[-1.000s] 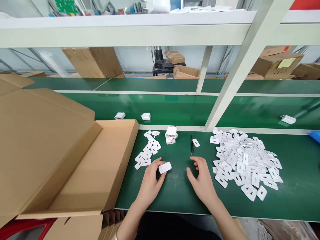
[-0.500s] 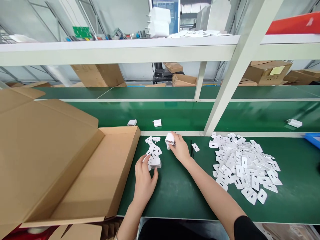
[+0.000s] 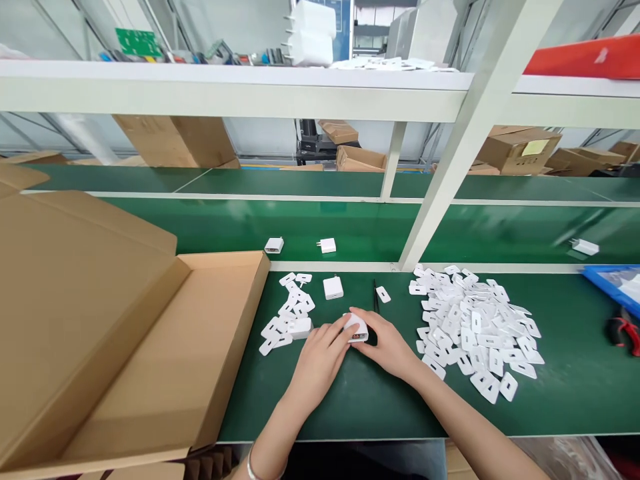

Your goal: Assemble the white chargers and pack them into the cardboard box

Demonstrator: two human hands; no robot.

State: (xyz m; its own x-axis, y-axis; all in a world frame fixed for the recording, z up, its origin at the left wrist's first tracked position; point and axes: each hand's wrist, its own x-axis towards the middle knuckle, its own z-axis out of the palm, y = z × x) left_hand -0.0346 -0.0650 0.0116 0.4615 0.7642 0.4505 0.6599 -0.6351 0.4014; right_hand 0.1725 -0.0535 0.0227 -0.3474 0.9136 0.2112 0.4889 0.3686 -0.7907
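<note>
A white charger [image 3: 355, 329] is held between my two hands above the green bench, its open end with the ports toward me. My right hand [image 3: 385, 343] grips it from the right side. From the left, the fingers of my left hand [image 3: 323, 357] close on the same charger. Just left of that hand, another white charger [image 3: 300, 328] lies against a small pile of white slotted plates [image 3: 290, 308]. Farther back stands a white charger [image 3: 333, 288], with black tweezers [image 3: 376, 297] and a single white plate [image 3: 383, 295] to its right.
A large heap of white plates [image 3: 475, 327] covers the bench at right. An open cardboard box [image 3: 150, 373] fills the left. Several chargers, one at the far right [image 3: 585, 247], sit on the green belt [image 3: 230, 223] behind. Red-handled pliers [image 3: 627, 333] lie at the right edge.
My right hand has brought a charger toward me from the back of the bench. My left hand has left the small pile and moved right onto that charger. The view has shifted slightly.
</note>
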